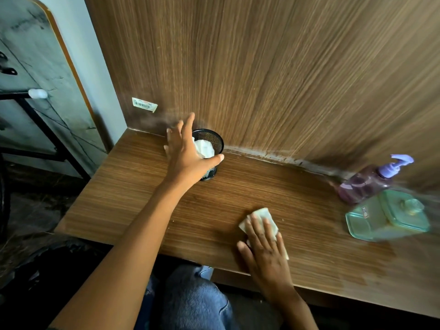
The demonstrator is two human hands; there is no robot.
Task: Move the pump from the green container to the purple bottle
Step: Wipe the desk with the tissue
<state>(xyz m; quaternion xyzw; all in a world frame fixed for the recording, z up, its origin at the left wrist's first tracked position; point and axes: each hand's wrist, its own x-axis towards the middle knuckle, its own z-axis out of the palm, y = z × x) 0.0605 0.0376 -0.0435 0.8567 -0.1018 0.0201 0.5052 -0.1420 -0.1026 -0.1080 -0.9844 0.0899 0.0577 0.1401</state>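
Neither of our hands grasps anything. Our left hand is spread with straight fingers over a black mesh cup, thumb by its near rim; we cannot tell whether it touches the cup. Our right hand lies flat, its straight fingers pressing a pale tissue onto the table near the front edge.

Behind the table rises a brown wood-grain panel, which meets the tabletop along the back edge. At the far right, blurred, we see the green container with its lid on. Just behind it and close against it stands the purple bottle, near the panel. The pump, lilac, sits on the neck of the purple bottle with its spout pointing right, well apart from both hands.

The mesh cup stands at the back left of the table, close to the panel, with a crumpled white paper inside it. A small barcode sticker is stuck low on the panel, left of the cup.
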